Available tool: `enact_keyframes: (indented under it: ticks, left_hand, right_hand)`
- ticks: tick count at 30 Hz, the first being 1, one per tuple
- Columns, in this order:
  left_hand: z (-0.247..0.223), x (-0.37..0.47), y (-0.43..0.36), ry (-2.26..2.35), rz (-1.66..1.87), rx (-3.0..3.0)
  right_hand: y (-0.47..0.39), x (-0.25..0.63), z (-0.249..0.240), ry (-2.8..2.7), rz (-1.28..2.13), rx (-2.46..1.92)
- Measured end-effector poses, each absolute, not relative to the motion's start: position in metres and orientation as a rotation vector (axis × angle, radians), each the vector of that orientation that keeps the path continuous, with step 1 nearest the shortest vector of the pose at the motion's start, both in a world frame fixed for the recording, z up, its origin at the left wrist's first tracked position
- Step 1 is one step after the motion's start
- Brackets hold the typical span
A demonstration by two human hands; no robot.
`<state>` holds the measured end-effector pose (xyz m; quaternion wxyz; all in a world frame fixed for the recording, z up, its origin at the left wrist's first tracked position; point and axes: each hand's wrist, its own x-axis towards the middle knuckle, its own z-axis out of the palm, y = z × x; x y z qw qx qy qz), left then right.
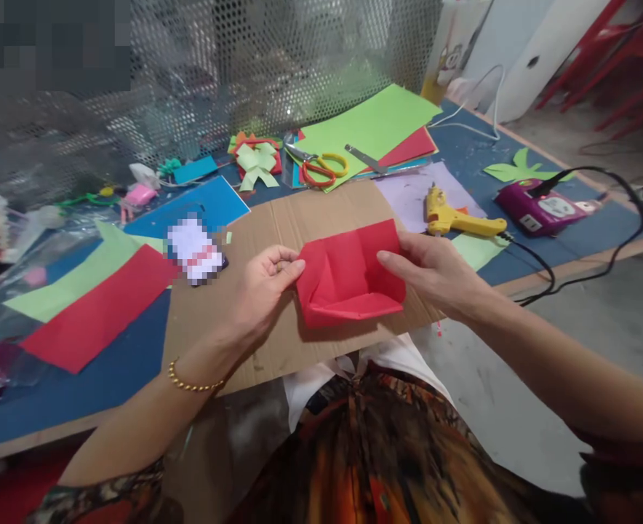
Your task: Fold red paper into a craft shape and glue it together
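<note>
A folded red paper box (348,269), with creased walls and its hollow side facing me, is held above a sheet of brown cardboard (212,335). My left hand (272,280) pinches its left edge between thumb and fingers. At the right end, my right hand (430,269) grips the paper wall, thumb on the inside and fingers hidden behind. Left of the box, a phone (193,251) lies on the cardboard's edge. Beyond my right hand, a yellow glue gun (455,215) rests on pale purple paper (409,193).
Red-and-yellow scissors (321,167) and green sheets (370,124) lie at the back against a perforated metal panel (300,58). A purple power box (540,204) with a black cable (627,211) sits at the right. Red paper (103,306) and blue paper (201,204) are at left.
</note>
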<state>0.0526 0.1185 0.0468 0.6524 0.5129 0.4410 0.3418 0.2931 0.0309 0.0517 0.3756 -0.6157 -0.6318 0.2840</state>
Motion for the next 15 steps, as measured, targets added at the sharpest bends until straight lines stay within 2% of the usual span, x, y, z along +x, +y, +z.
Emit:
enact_keyframes:
  ticks: [9, 15]
  left_hand:
    - [0.068, 0.047, 0.134, 1.043, 0.464, 1.423]
    - [0.063, 0.057, 0.162, 0.89, 0.25, 1.542]
  right_hand:
    - [0.07, 0.29, 0.055, -1.868, 0.863, -1.601]
    - [0.092, 0.278, 0.06, -1.997, 0.704, -1.741]
